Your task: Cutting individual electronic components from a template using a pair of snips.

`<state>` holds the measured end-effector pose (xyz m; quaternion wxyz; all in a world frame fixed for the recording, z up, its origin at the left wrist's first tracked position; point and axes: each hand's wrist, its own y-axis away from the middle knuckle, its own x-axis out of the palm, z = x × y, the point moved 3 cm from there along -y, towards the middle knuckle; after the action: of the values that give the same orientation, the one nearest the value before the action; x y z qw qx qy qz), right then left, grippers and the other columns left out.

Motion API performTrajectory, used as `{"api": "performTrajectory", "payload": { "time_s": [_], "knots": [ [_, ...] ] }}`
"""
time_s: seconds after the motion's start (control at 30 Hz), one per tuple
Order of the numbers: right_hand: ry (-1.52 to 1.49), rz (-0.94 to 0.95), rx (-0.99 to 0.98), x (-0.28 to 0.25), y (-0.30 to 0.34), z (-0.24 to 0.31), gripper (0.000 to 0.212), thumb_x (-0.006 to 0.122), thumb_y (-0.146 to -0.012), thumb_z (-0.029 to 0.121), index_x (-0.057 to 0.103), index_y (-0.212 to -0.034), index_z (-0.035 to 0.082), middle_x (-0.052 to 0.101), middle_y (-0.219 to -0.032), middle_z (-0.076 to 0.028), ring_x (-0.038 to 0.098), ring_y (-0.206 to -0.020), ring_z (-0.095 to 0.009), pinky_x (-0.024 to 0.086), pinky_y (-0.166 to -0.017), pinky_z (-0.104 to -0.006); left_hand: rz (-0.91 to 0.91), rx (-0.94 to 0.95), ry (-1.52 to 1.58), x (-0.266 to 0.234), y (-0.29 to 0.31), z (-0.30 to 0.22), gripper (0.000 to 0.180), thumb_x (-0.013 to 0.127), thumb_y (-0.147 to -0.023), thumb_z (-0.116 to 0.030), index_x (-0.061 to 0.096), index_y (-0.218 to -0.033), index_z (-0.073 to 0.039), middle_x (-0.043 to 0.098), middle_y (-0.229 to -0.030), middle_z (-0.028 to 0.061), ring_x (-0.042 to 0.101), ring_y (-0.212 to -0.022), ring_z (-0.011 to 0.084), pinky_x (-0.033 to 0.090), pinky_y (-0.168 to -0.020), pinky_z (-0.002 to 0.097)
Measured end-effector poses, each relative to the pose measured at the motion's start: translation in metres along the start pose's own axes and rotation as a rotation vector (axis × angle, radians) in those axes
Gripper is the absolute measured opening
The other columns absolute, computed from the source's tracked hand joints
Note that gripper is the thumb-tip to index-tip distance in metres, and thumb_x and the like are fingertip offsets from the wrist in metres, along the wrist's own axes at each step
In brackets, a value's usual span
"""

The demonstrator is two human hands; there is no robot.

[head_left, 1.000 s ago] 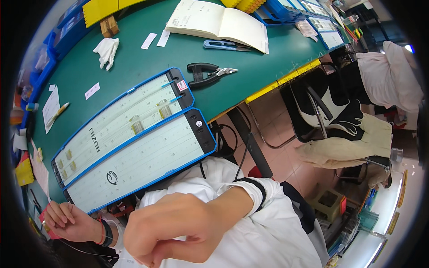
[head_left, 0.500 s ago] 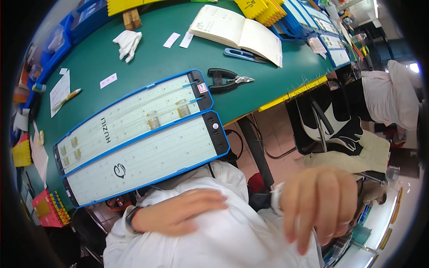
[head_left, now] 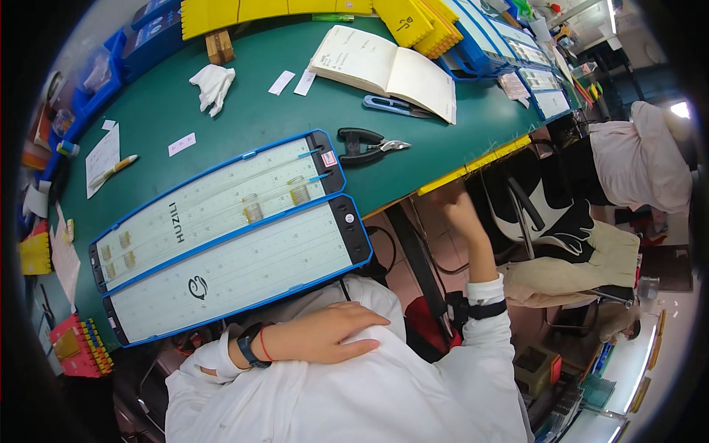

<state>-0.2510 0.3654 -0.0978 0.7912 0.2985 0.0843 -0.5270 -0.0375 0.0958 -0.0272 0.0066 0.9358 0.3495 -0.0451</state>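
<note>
My left hand [head_left: 329, 334] lies on the white clothing over my lap, fingers stretched out and holding nothing. My right hand [head_left: 459, 210] is raised by the table's front edge, close to a yellow strip [head_left: 473, 176] with fine thread ends sticking up from it. Its fingers are dim and smeared, so I cannot make out whether they hold anything. Left of it an unfolded long case with blue rims [head_left: 244, 251] rests partly over the table edge. Its far panel carries small coils [head_left: 252, 209] and thin lines; its near panel [head_left: 236, 273] is bare.
Black-handled pliers [head_left: 365, 145] lie right of the case. Behind them are blue thread snips [head_left: 395, 105] and an open notebook [head_left: 384, 70]. A crumpled white tissue [head_left: 213, 87], paper slips and a pen [head_left: 114, 170] lie farther left. At right stands a chair [head_left: 543, 199] near another person [head_left: 639, 151].
My right hand has swung from low at the right, over my lap, up to the yellow strip at the table edge. My left hand has settled flat on my clothing.
</note>
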Motion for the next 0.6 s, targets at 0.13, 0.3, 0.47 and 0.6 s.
{"api": "performTrajectory", "payload": {
  "time_s": [0.13,0.3,0.47,0.6],
  "knots": [
    [1.101,-0.620,-0.295,-0.043,0.011,0.019,0.027,0.058,-0.071,0.003,0.063,-0.097,0.002,0.036,-0.143,-0.021,0.014,-0.140,-0.042,0.018,-0.103,-0.0690,-0.009,-0.042,-0.002,-0.005,0.006,0.000,0.040,0.055,-0.092,-0.023,0.053,-0.125,-0.001,0.058,-0.118,0.0172,0.052,-0.109,0.0311,0.038,-0.098,0.0378],
    [0.994,-0.085,0.210,-0.034,0.057,0.068,0.016,0.061,-0.066,0.001,0.062,-0.081,0.006,0.063,-0.104,-0.016,0.053,-0.113,-0.035,0.040,-0.090,-0.0499,-0.100,-0.031,-0.032,-0.010,0.013,-0.002,0.041,0.054,-0.092,-0.027,0.053,-0.123,0.000,0.058,-0.119,0.0188,0.051,-0.113,0.0331,0.038,-0.100,0.0388],
    [0.557,0.385,-0.279,0.049,0.136,0.166,0.021,0.066,-0.066,-0.006,0.061,-0.084,0.005,0.068,-0.092,-0.011,0.067,-0.078,-0.028,0.051,-0.061,-0.0349,-0.143,-0.084,0.023,-0.030,0.031,-0.040,0.038,0.059,-0.087,-0.015,0.055,-0.121,0.001,0.056,-0.122,0.0178,0.050,-0.118,0.0323,0.037,-0.102,0.0389],
    [0.289,0.537,-0.789,0.093,0.169,0.224,0.016,0.064,-0.070,0.002,0.058,-0.084,0.006,0.060,-0.118,-0.008,0.063,-0.081,-0.023,0.049,-0.060,-0.0336,-0.330,0.131,0.013,-0.037,0.043,-0.052,0.043,0.060,-0.084,-0.008,0.052,-0.125,0.000,0.051,-0.131,0.0191,0.045,-0.125,0.0345,0.032,-0.106,0.0436]
  ]
}}
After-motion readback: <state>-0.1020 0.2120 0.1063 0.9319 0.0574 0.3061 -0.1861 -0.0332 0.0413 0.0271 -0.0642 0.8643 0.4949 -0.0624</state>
